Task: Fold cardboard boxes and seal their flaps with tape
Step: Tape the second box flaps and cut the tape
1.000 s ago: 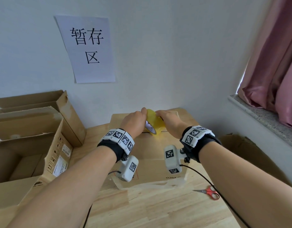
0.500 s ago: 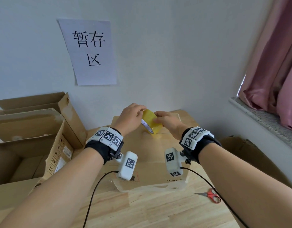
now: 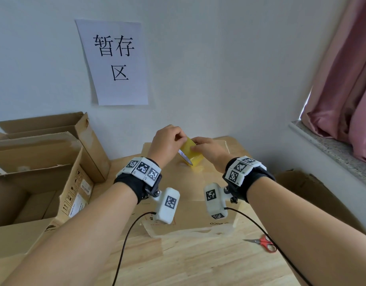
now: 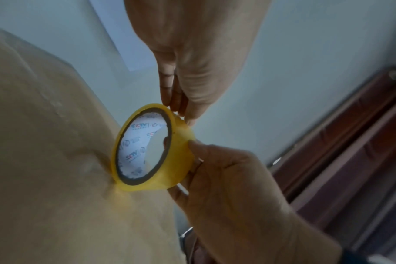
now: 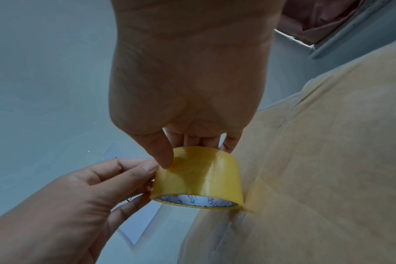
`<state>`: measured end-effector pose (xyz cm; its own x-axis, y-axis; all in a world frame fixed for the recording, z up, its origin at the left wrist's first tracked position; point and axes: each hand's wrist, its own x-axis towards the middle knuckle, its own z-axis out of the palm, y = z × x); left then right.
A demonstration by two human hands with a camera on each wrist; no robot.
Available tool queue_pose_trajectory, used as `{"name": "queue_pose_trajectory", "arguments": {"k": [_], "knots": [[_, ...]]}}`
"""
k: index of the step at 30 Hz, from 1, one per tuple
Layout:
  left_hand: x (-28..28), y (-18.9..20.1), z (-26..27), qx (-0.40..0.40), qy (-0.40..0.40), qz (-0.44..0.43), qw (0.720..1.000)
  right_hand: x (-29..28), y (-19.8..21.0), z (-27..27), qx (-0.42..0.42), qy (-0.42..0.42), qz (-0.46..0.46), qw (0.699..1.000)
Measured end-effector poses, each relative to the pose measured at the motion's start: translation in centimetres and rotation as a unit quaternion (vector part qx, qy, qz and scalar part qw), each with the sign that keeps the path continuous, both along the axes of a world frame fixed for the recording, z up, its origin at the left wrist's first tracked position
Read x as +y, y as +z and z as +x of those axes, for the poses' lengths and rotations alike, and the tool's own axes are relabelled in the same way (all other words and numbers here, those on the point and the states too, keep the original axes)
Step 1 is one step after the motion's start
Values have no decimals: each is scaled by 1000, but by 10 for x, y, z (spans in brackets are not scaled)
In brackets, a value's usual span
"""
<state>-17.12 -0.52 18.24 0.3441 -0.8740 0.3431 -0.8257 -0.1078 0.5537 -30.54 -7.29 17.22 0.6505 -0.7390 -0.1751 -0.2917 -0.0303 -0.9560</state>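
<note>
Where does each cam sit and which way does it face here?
Head: worn on the head, looks forward and down at the closed cardboard box; both forearms and both hands show.
Left wrist: under the left wrist, looks along the left hand into the tape roll core.
Right wrist: under the right wrist, looks along the right hand at the roll's outer face.
Shared: all three show the roll, both hands and the box.

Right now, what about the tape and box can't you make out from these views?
- Tape end: whether the left hand has it free of the tape roll. Head view: hands cover it. Wrist views: film too clear to tell.
- Box near seam: head view, wrist cameras block it.
- Box far edge: behind both hands.
- Right hand fingers: tips hidden behind the roll.
</note>
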Motion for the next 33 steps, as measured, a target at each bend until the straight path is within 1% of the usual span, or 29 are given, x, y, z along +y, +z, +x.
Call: {"name": "queue_pose_trajectory", "arguments": {"k": [2, 3, 5, 9, 11, 14, 16, 17, 18, 23, 26, 28, 30, 33], "knots": [[-2, 5, 1, 5, 3, 16, 1000, 0, -2, 0, 7, 2, 1, 1000], [-3, 9, 1, -8, 3, 30, 1000, 0, -2, 0, 11, 3, 0, 1000], [-6, 17, 2, -74, 0, 62, 995, 1, -1, 1, 15, 7, -3, 1000], [-14, 25, 1, -192, -1, 137, 972, 2, 2, 1, 13, 9, -7, 1000], [-15, 29, -4, -265, -1, 180, 947, 2, 1, 1, 16, 9, -9, 1000], [-12, 36, -16, -387, 0, 214, 897, 2, 2, 2, 18, 9, -12, 1000], [-11, 38, -20, -435, -14, 213, 875, 2, 3, 2, 16, 5, -13, 1000], [-11, 38, -21, -448, -19, 209, 869, 2, 4, 1, 14, 3, -15, 1000], [-11, 37, -21, -455, -24, 203, 867, 2, 4, 0, 14, 2, -17, 1000], [-7, 34, -18, -452, -35, 184, 872, 2, 3, -3, 5, 7, -16, 1000], [-4, 30, -11, -422, -55, 172, 889, 0, 1, -3, 6, 20, -18, 1000], [-1, 29, -4, -378, -87, 148, 910, 0, 1, -4, 5, 27, -15, 1000], [2, 28, 3, -314, -123, 125, 933, 1, 1, -5, 3, 30, -13, 999], [3, 24, 12, -236, -132, 99, 958, 2, 2, -3, 4, 33, -16, 999]]}}
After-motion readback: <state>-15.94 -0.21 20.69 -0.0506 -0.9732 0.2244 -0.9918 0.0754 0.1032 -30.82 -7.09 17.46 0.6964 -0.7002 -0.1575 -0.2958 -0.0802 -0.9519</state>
